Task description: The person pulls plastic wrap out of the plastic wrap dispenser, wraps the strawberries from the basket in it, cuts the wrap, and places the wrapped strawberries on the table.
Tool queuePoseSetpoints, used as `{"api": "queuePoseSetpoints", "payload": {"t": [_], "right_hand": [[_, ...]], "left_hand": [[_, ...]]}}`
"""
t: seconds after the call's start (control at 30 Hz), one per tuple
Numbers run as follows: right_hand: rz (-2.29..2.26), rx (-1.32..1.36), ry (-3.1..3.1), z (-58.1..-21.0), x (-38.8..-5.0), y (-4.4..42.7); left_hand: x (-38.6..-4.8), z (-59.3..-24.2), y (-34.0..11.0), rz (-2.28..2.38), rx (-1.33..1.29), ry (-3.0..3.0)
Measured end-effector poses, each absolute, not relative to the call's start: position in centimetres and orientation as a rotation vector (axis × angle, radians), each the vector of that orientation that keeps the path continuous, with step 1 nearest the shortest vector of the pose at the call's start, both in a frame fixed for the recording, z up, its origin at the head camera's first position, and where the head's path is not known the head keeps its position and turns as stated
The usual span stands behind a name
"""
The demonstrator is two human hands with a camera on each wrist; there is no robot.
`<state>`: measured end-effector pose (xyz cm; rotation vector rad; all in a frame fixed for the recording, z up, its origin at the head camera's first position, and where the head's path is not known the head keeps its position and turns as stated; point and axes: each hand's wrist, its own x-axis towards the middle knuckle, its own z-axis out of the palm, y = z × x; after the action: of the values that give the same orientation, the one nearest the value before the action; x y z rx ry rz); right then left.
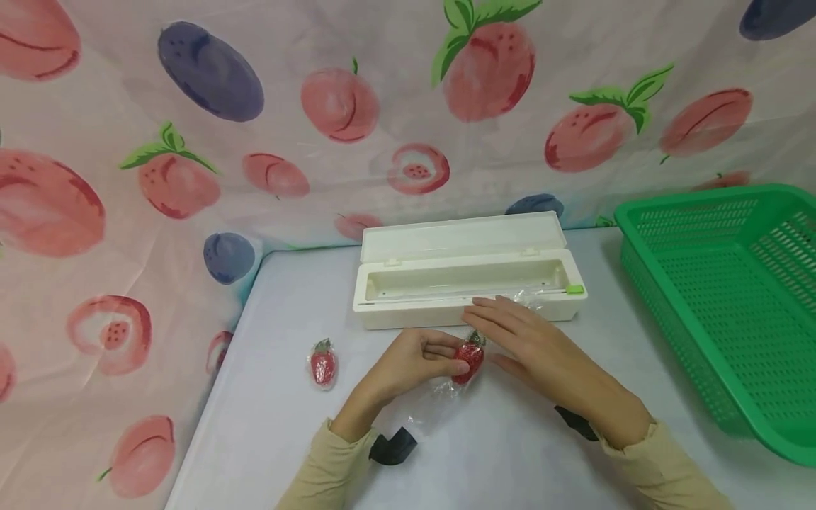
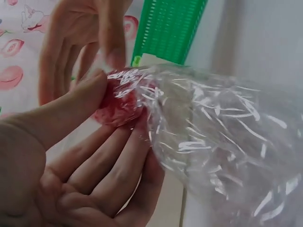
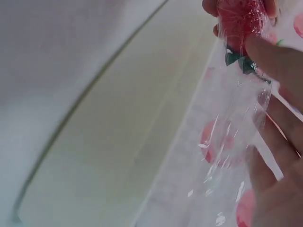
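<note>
My left hand (image 1: 408,358) pinches a red toy-like strawberry (image 1: 469,361) with green leaves between thumb and fingers. Clear plastic film (image 2: 222,137) wraps round it, and a loose, crinkled length spreads away in the left wrist view. On the other side is my right hand (image 1: 532,343), its fingers extended. In the right wrist view its thumb (image 3: 279,61) lies by the leaves, and the fingers are behind or against the film's other end. A second strawberry (image 1: 323,368), wrapped in film, lies on the table to the left.
Behind the hands stands a long white film dispenser box (image 1: 421,315), lid up, with a green slider (image 1: 575,289) at its right end. To the right is a green plastic basket (image 1: 682,354). A fruit-print cloth (image 1: 274,92) hangs behind the white table (image 1: 255,425).
</note>
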<state>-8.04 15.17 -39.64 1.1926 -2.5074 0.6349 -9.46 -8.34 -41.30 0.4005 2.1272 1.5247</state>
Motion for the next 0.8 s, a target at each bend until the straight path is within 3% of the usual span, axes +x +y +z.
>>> {"api": "queuePoseSetpoints", "payload": {"t": [0.33, 0.8], "right_hand": [[0.536, 1.103, -2.401, -38.6, -8.5, 16.0], [0.775, 0.936, -2.366, -39.8, -8.2, 15.2]], "left_hand": [[-9.0, -40.1, -8.0, 1.675, 0.266, 2.012], [-7.9, -38.1, -7.8, 1.754, 0.361, 1.934]]}}
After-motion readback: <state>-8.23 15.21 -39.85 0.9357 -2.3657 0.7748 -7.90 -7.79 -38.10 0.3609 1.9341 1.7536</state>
